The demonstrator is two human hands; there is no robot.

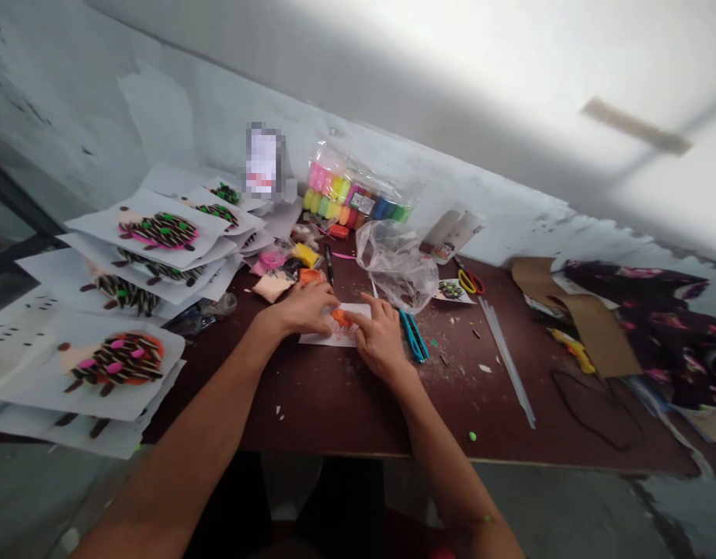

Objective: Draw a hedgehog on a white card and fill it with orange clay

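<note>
My left hand [303,307] grips the upper left part of a small white paper card [323,337] lying on the dark maroon tabletop [335,411]. My right hand [381,338] presses its fingertips onto a lump of orange modelling clay [342,317] on that card. The two hands nearly meet over the card and hide part of it. A teal-handled craft tool [413,335] lies just right of my right hand. A black marker [329,264] lies beyond my left hand.
Stacked white cards with clay cupcake designs [125,357] cover the table's left end. Behind my hands are a clear bag of coloured clay tubs [352,194] and a crumpled plastic bag [393,264]. Red-and-yellow scissors [470,281], cardboard [579,318] and floral fabric [637,326] lie right.
</note>
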